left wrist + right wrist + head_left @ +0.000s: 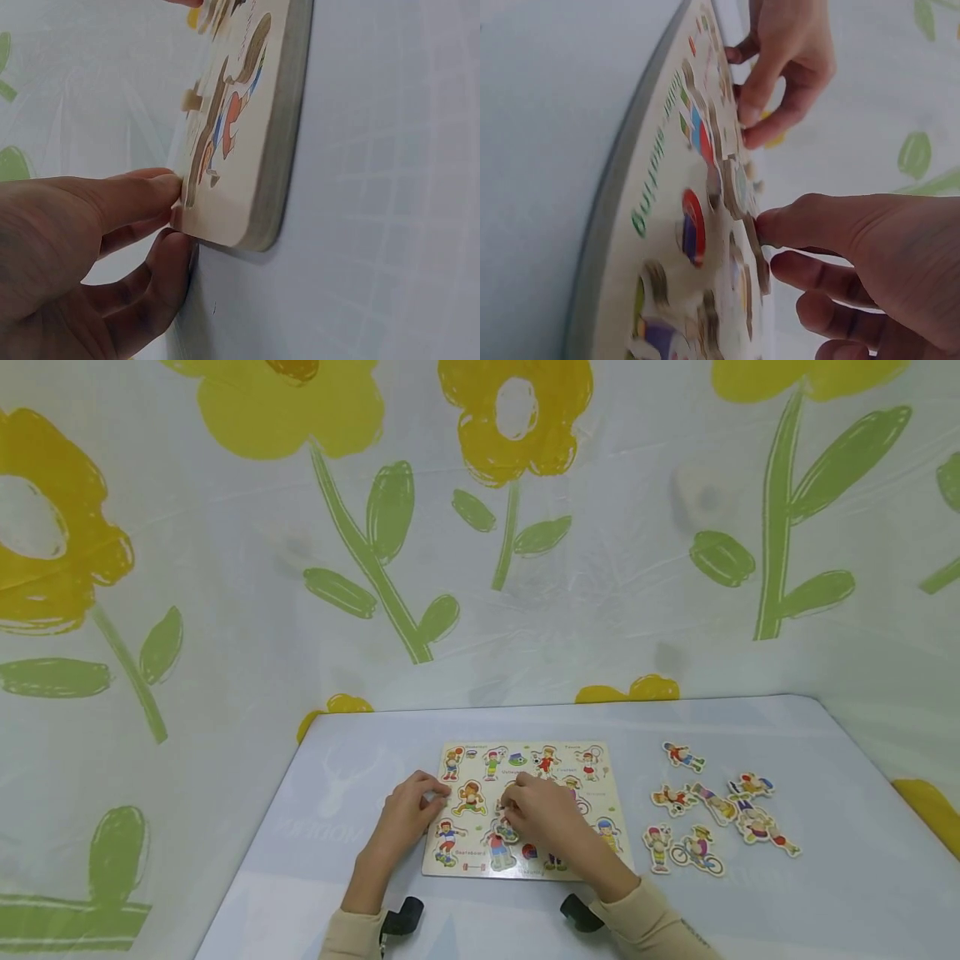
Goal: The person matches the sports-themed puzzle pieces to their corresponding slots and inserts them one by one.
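Observation:
A wooden peg puzzle board (432, 862) printed with sporting children lies flat before me. My left hand (405, 814) holds its left edge; in the left wrist view the fingertips and thumb of that hand (82, 225) pinch the board's rim near a corner. Over the middle of the board, my right hand (546, 817) pinches a puzzle piece (507, 832). In the right wrist view this piece (756, 255) lies tilted close over the board, overlapping a cut-out. My fingers hide much of the piece in the head view.
On the table (300, 877) right of the board lie several loose figure pieces, among them a cyclist piece (699, 852) and a striped-shirt piece (658, 848). Some overlap. A flower-printed cloth (600, 635) hangs behind the table.

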Available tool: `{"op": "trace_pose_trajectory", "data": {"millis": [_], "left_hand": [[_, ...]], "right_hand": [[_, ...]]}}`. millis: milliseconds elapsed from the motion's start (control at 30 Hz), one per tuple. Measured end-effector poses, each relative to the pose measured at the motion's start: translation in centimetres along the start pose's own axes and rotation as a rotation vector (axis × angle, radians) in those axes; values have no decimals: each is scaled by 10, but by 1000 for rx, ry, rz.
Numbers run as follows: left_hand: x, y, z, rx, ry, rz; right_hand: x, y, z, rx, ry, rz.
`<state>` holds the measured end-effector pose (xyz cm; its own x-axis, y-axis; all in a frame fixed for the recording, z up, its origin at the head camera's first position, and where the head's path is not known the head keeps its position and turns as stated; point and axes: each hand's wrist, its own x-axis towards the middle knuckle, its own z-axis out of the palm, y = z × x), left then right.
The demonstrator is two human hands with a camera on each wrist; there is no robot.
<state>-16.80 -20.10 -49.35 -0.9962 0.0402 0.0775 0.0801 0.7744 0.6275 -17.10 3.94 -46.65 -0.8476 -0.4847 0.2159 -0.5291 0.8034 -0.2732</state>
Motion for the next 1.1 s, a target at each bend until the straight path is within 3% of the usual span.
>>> {"op": "trace_pose_trajectory", "data": {"millis": [600, 867, 1100], "left_hand": [[2, -1, -1, 11, 4, 21], [2, -1, -1, 13, 17, 33], [2, 0, -1, 19, 20, 31]], "right_hand": [[11, -37, 24, 10, -16, -155], [16, -48, 38, 39, 6, -157], [19, -59, 44, 86, -55, -116]]}}
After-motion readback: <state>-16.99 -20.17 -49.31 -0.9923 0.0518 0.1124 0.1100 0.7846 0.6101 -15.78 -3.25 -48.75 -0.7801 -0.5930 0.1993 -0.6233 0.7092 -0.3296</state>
